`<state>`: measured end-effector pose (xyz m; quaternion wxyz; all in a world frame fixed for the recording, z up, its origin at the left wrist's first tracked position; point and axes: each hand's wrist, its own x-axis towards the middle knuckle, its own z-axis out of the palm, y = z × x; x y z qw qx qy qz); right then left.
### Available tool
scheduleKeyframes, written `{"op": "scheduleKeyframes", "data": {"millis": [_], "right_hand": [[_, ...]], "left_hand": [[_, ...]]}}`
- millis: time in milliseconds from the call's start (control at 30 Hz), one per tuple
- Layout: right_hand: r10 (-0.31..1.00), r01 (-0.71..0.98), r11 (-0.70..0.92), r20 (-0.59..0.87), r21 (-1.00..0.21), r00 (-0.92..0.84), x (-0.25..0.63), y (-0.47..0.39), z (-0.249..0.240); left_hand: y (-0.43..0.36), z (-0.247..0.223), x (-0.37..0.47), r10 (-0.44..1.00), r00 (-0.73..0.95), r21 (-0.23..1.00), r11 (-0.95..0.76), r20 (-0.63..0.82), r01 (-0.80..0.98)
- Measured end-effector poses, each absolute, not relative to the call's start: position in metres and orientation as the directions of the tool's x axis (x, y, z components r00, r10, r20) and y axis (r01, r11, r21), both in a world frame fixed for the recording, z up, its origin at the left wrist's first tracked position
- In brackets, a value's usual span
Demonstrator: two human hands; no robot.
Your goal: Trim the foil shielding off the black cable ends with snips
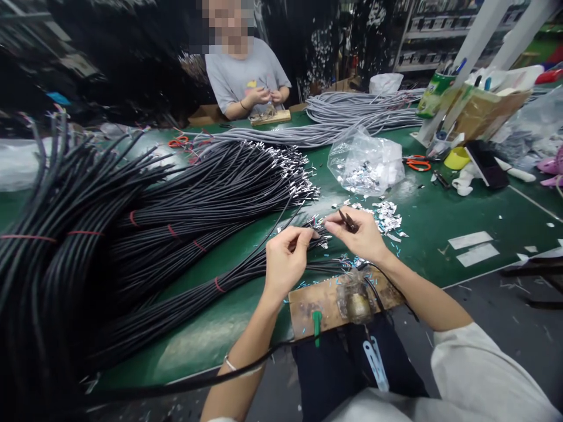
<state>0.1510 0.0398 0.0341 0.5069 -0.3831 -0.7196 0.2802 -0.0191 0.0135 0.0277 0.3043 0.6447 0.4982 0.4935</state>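
My left hand (pixel 287 258) is closed, thumb and fingers pinching a black cable close to its stripped end. My right hand (pixel 358 234) faces it, thumb and forefinger pressed together near the same wire ends. A small dark tool with two pointed tips (pixel 348 221) sticks up from the right fingers; its exact kind is unclear. Beneath both hands runs a bundle of black cables (pixel 246 275), tied with a red band (pixel 219 285), its stripped ends showing thin coloured wires. Whatever lies between the fingertips is too small to make out.
Large bundles of black cables (pixel 206 187) fill the left. A wooden board (pixel 308 302) with a metal fixture sits at the front edge. White scraps (pixel 387 218), a clear bag (pixel 369 164) and orange-handled scissors (pixel 417 164) lie right. Across the table, a person (pixel 248 76) works near grey cables (pixel 352 111).
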Motion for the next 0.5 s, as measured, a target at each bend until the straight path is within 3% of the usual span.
{"op": "scheduleKeyframes", "data": {"millis": [200, 400, 500], "right_hand": [[0.849, 0.199, 0.527, 0.499, -0.826, -0.177, 0.151, 0.038, 0.035], [0.564, 0.299, 0.816, 0.794, -0.494, -0.226, 0.145, 0.026, 0.031], [0.652, 0.311, 0.746, 0.742, -0.589, -0.158, 0.145, 0.025, 0.032]], "left_hand": [[0.01, 0.029, -0.017, 0.933, 0.039, 0.837, -0.339, 0.358, 0.43], [0.009, 0.023, -0.012, 0.92, -0.085, 0.85, -0.315, 0.384, 0.422], [0.01, 0.026, -0.012, 0.922, -0.116, 0.895, -0.319, 0.369, 0.313]]}}
